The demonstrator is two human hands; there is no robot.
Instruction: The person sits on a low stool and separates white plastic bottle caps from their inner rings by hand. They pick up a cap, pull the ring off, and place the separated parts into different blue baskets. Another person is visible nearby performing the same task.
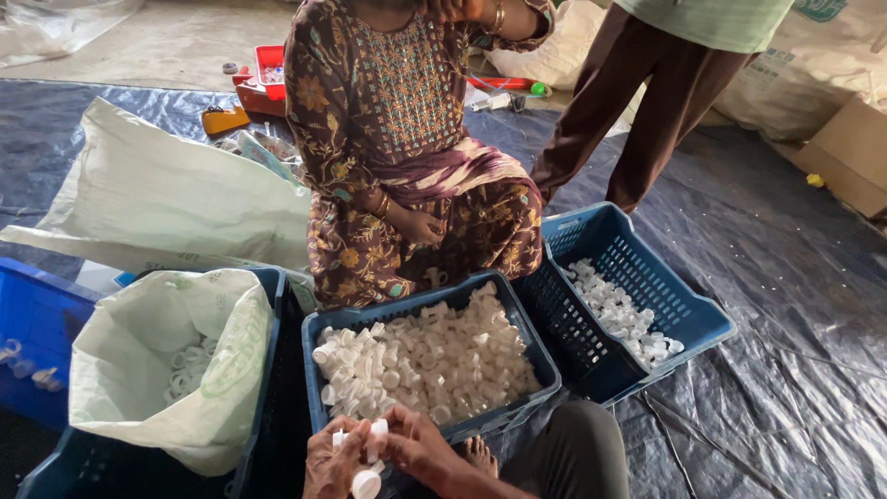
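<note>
Pinching small white caps together, both hands curled close, just before the blue crate

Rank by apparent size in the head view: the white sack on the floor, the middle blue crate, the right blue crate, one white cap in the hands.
1. White sack.
2-3. Middle crate and right crate: look alike, and tilt and nearness make it unsure.
4. White cap, held between left hand and right hand.
</note>
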